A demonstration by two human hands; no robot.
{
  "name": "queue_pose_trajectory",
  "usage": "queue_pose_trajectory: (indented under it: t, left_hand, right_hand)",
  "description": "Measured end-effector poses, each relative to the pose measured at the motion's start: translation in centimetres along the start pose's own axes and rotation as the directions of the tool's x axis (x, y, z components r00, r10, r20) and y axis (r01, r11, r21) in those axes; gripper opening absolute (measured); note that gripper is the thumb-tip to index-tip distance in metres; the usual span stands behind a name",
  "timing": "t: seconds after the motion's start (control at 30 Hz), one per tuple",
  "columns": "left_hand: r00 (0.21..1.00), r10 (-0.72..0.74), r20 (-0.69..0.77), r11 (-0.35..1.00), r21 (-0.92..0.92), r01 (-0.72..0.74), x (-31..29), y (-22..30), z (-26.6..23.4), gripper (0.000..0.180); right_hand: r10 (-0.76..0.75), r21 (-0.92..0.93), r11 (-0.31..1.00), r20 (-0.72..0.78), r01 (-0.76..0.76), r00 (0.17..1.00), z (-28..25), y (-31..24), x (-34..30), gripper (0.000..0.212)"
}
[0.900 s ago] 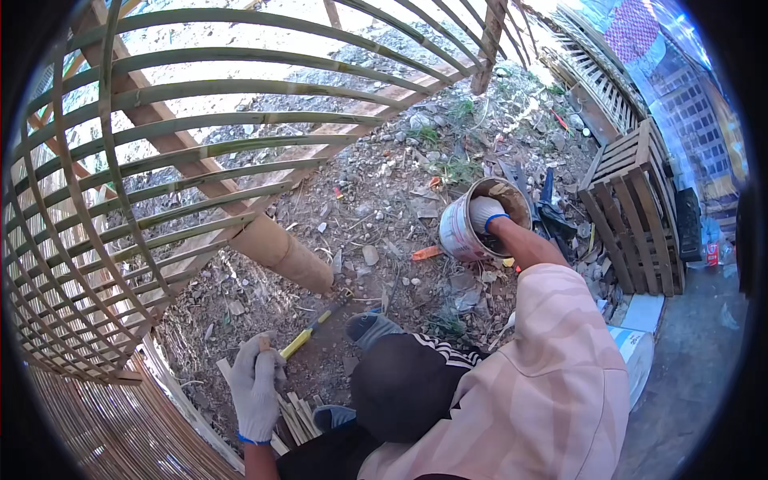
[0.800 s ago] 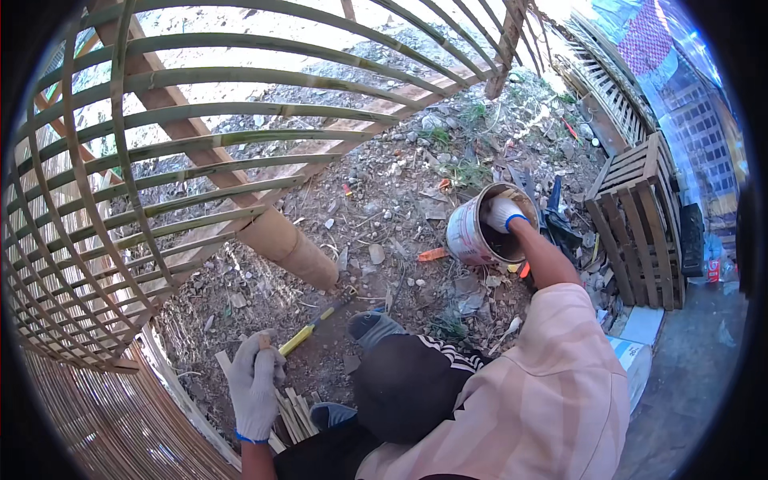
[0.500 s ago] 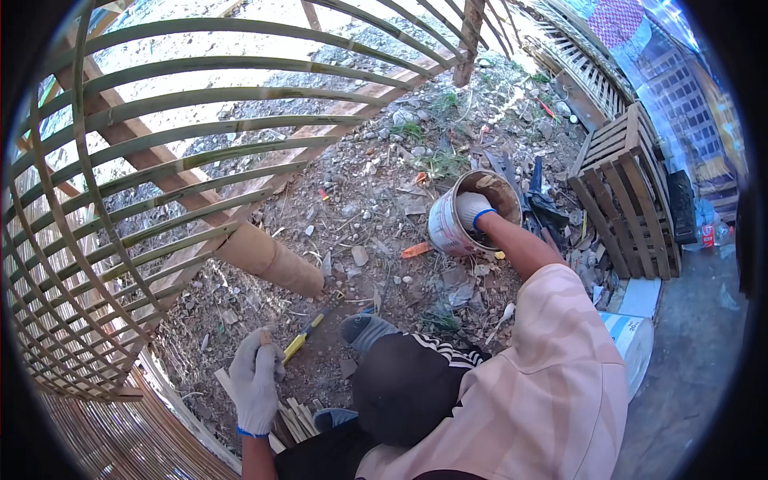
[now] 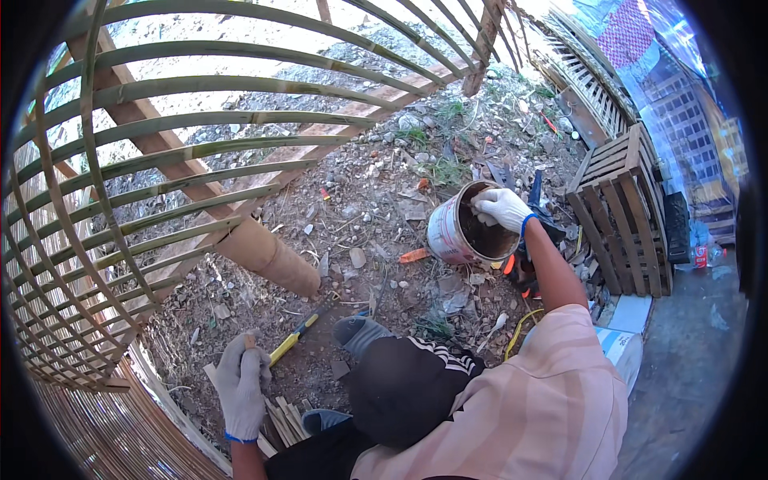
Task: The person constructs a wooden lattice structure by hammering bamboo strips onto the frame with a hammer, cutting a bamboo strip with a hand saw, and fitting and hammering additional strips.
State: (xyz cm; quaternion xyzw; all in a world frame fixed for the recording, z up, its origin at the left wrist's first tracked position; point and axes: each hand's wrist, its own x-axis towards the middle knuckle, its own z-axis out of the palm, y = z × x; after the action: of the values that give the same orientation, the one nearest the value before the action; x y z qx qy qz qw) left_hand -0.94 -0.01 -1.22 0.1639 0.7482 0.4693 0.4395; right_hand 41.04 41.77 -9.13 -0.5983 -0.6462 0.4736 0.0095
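Note:
My right hand, in a white knit glove with a blue cuff, is over the mouth of a paint bucket. Its fingers are bent together; what they hold, if anything, is too small to make out. The bucket leans toward me on the ground, its inside dark and dirty. At the lower left, my gloved left hand is closed round a small piece of wood, whose tip shows above the fingers. A pale bamboo strip pokes out beside that hand. Near its fingers lies a tool with a yellow and dark handle.
A bamboo lattice on a wooden frame fills the upper left, with a thick bamboo post jutting out below. Wooden crates stand at the right. Split strips lie by my foot. An orange scrap rests on stony ground.
My right hand has come up out of the bucket to its rim, its fingers now visible. An orange-and-black thing and a yellow cord beside the bucket have come into sight. My left hand keeps its grip.

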Motion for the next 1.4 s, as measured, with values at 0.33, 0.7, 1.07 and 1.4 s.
queue_pose_trajectory:
  t: [0.33,0.7,1.07,1.4]
  left_hand:
    - [0.996,0.086,0.024,0.996,-0.009,-0.086,0.1,2.0,2.6,0.036]
    - [0.990,0.134,-0.033,0.984,-0.114,-0.137,-0.9,4.2,2.3,0.033]
    - [0.936,0.202,-0.287,0.963,-0.118,-0.244,-5.0,3.6,-0.8,0.032]
    - [0.877,0.303,-0.373,0.948,0.024,-0.318,-4.8,2.5,-1.1,0.031]
  right_hand:
    - [-0.069,0.415,0.905,-0.077,0.095,0.995,1.0,-6.4,-7.5,0.027]
    - [-0.662,0.502,0.647,-0.003,0.574,0.749,17.0,-21.9,-12.4,0.016]
    - [-0.970,0.322,0.242,0.048,0.915,0.240,29.8,-28.6,-16.5,0.017]
    - [-0.890,0.400,0.444,0.095,0.802,0.445,31.3,-27.8,-16.8,0.017]
